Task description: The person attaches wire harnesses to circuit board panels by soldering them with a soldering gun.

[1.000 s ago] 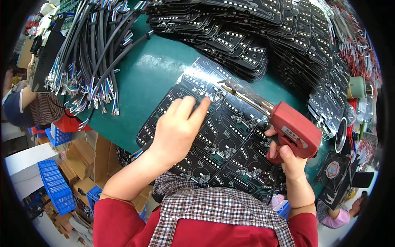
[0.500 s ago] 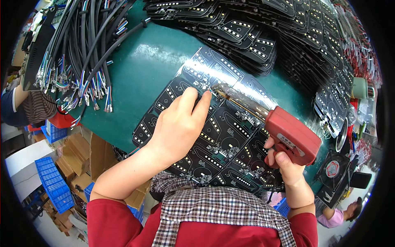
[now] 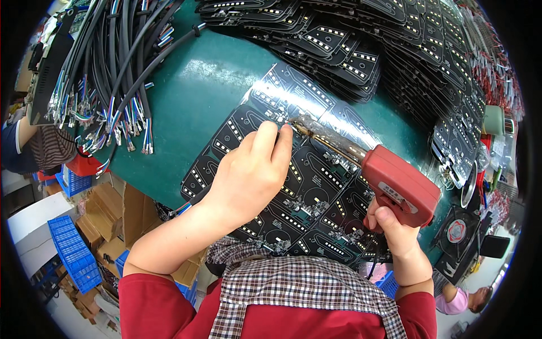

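One label (image 3: 390, 191) on red soldering gun (image 3: 407, 175)

Green tabletop (image 3: 195, 93), smooth, glossy (light glare on the bare patch). Directly on it: a panel of black circuit boards (image 3: 307, 186), lying flat at the person's side, dotted with pale rectangular parts. Far left: heap of dark grey cables (image 3: 127, 56), multicolour wire ends toward the person. Far side to right: leaning stacks of similar black boards (image 3: 341, 65), close behind the panel.
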